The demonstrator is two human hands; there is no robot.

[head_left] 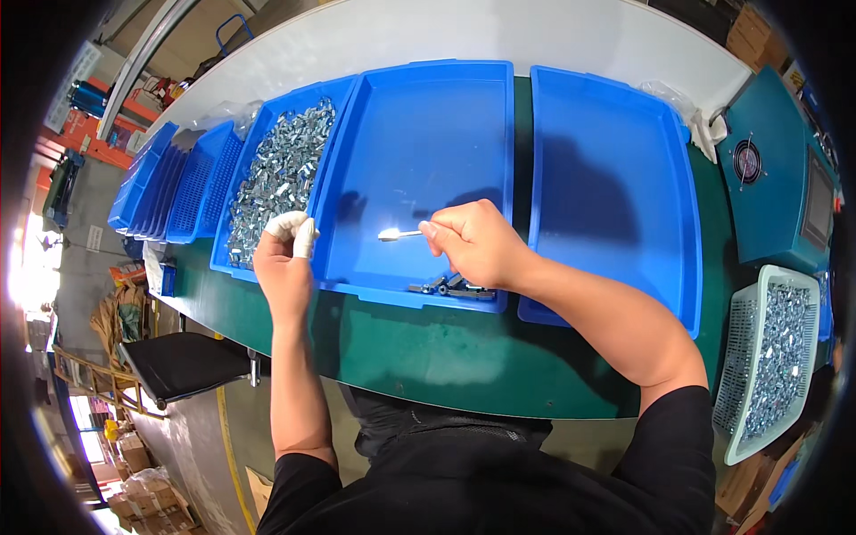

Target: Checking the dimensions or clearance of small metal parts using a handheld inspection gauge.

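My right hand (477, 241) is closed around the handle of a small white-headed tool (390, 234) that looks like a toothbrush. Its pale head points left, over the middle blue tray (428, 116). A small group of metal parts (455, 287) lies in that tray's near right corner, just below my right hand. To the left, my left hand (290, 245) is above the near edge of a tray filled with small shiny metal parts (285, 160). White coverings sit on its fingertips. Thumb and fingers are pinched together, and anything between them is too small to make out.
A third blue tray (615, 187) lies at the right, with shadows across it. Nested blue baskets (192, 187) stand far left. A teal machine (776, 169) with a fan is at the right, and a pale green basket (771, 357) of metal parts stands below it.
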